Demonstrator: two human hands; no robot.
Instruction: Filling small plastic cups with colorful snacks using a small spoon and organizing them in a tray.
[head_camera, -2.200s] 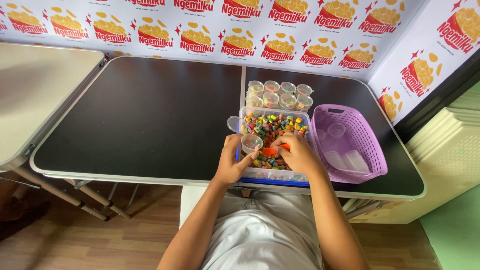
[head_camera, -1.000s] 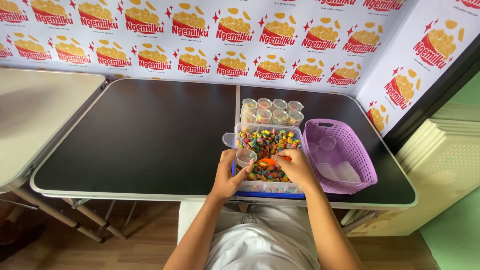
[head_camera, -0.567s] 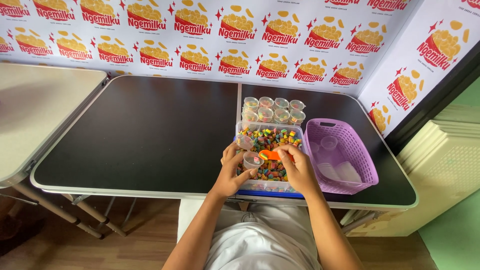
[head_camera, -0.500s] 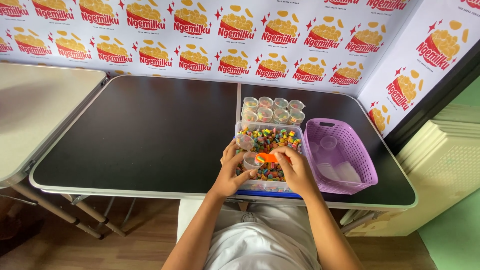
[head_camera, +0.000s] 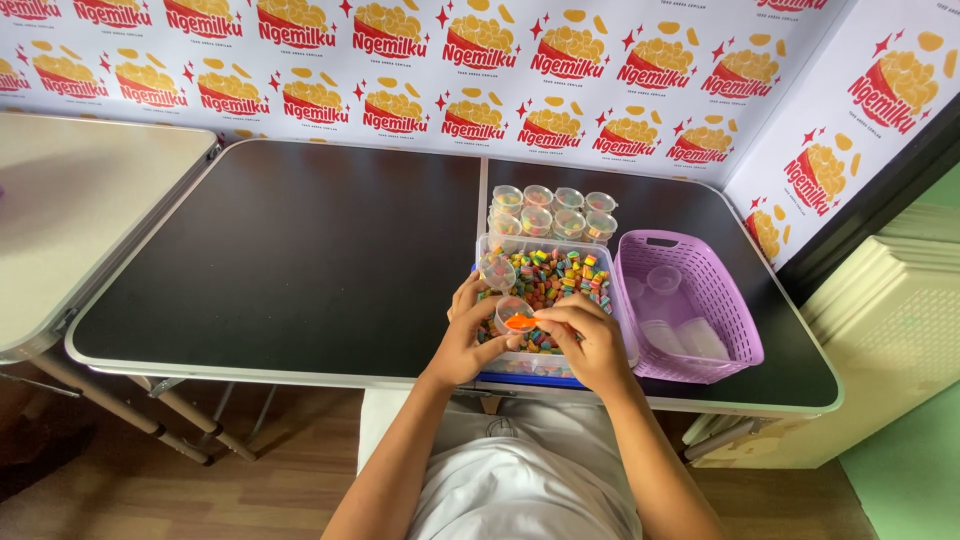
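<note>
1. Two bare hands are over a clear plastic tub of small multicoloured candies (head_camera: 556, 275) at the near edge of the black folding table (head_camera: 290, 250).
2. The left hand (head_camera: 462, 340) has its fingers closed around a small clear plastic cup (head_camera: 511, 313).
3. The right hand (head_camera: 588, 340) pinches a small orange scoop (head_camera: 520, 322) at the cup's mouth.
4. Filled small lidded cups (head_camera: 552, 210) stand just behind the tub; a purple plastic basket (head_camera: 700, 300) is to its right.
</note>
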